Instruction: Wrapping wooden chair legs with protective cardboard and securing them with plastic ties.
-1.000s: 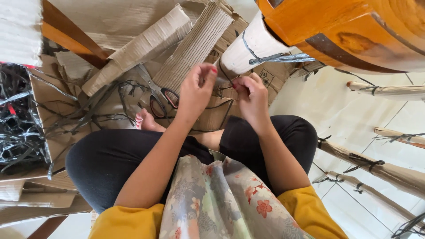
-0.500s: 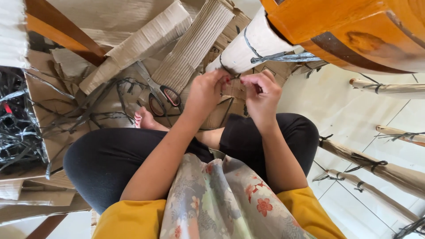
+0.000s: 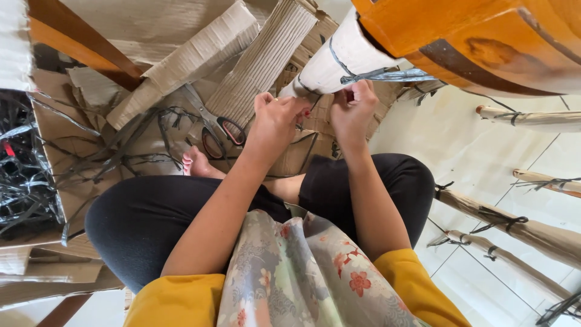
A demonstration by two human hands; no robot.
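I sit cross-legged on the floor. My left hand [image 3: 275,121] and my right hand [image 3: 353,109] are raised together at the end of a white paper-wrapped leg [image 3: 339,57] of an orange wooden piece of furniture [image 3: 484,36]. Both hands pinch a thin dark plastic strap [image 3: 315,100] at the wrapped end. Another dark strap is tied around the wrapping higher up. Scissors with red-lined handles [image 3: 215,130] lie on cardboard just left of my left hand.
Sheets of corrugated cardboard [image 3: 260,60] and loose dark straps [image 3: 109,151] cover the floor ahead. A heap of black strapping [image 3: 21,175] lies at the left. Several paper-wrapped, strap-tied legs [image 3: 526,230] lie on the white tiled floor at the right.
Both hands have risen slightly and closed in on the wrapped leg's end. The view has shifted a little; the scissors have not moved.
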